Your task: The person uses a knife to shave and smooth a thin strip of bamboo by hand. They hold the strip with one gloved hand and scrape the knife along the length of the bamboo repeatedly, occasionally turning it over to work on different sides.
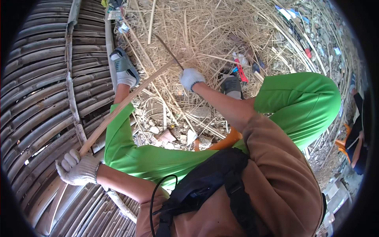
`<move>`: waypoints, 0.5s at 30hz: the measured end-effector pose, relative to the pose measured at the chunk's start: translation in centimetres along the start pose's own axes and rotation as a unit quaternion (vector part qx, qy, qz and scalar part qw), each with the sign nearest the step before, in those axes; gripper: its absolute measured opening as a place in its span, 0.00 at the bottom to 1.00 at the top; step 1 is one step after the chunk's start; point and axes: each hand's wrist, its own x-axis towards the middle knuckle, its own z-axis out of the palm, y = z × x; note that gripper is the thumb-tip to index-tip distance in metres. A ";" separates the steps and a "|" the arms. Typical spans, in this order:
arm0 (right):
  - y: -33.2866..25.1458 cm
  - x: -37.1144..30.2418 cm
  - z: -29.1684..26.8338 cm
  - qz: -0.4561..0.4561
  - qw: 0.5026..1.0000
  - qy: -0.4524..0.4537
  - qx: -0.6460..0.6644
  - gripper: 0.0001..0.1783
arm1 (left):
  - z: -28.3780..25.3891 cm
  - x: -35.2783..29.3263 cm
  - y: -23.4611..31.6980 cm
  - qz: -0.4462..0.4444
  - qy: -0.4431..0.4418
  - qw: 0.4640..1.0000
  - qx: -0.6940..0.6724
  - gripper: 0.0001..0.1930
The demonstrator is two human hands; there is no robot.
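Observation:
My left hand point(78, 168), in a white knit glove, is closed round a long, flat bamboo strip point(125, 101). The strip slants from the lower left, across my left shin, to the shavings at upper middle. My right hand point(192, 79), gloved as well, grips a tool with a long, thin, dark blade point(170, 51), which looks like a knife. Its handle is hidden in my fist. The blade points up and to the left, and crosses the far end of the strip in this view; whether they touch I cannot tell.
Slatted bamboo panelling point(43, 79) stands along the left. Pale bamboo shavings point(189, 31) cover the ground ahead, with a red tool-like object point(241, 71) near my right foot. An orange seat part point(227, 141) shows beneath me. Another person point(357, 134) is at the far right.

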 end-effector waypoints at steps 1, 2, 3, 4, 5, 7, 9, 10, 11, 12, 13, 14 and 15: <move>0.0 -0.6 -0.4 0.006 1.000 -0.002 0.005 0.22 | -0.8 0.9 0.2 -0.029 -0.034 0.999 -0.021 0.19; 0.0 -0.9 -0.4 0.013 1.000 -0.002 0.011 0.22 | -0.6 1.1 0.1 -0.031 -0.009 0.999 -0.007 0.20; -0.2 -0.6 -0.9 0.011 1.000 0.000 0.005 0.21 | -0.3 1.3 0.0 -0.032 0.015 0.999 0.006 0.21; -0.4 -0.2 -0.9 0.021 1.000 -0.002 0.001 0.20 | 0.4 1.3 0.1 -0.031 0.040 0.999 0.016 0.21; -0.5 0.0 -0.8 0.031 0.999 -0.004 -0.003 0.20 | 1.1 0.4 0.0 -0.003 0.052 0.998 0.044 0.19; -1.3 -0.3 -1.1 0.035 0.999 -0.012 -0.014 0.20 | 0.2 -0.3 0.8 -0.027 -0.006 0.999 0.018 0.18; -3.2 -1.6 -2.0 0.014 0.999 -0.022 -0.041 0.21 | 0.0 -0.1 0.9 -0.043 -0.015 0.999 0.009 0.19; -3.1 -2.2 -2.1 0.008 0.998 -0.031 -0.057 0.21 | 0.1 0.0 0.8 -0.044 0.005 0.999 0.017 0.21; -2.4 -1.9 -2.1 0.029 0.998 -0.032 -0.040 0.22 | 0.2 0.3 0.7 -0.044 0.024 0.998 0.025 0.22; -1.4 -1.1 -2.3 0.049 0.998 -0.032 -0.024 0.22 | 0.3 0.5 0.7 -0.045 0.044 0.998 0.032 0.23; -1.0 0.6 -3.4 0.061 0.998 -0.020 -0.007 0.22 | 1.1 -0.5 0.8 -0.043 0.028 0.999 0.016 0.23; -0.5 1.3 -2.5 0.056 0.998 -0.018 -0.009 0.22 | 1.7 -1.9 1.3 -0.040 0.006 0.999 0.012 0.23; -0.2 1.9 -1.4 0.050 0.999 -0.015 -0.010 0.23 | 2.1 -2.5 1.7 -0.037 -0.017 0.999 0.007 0.23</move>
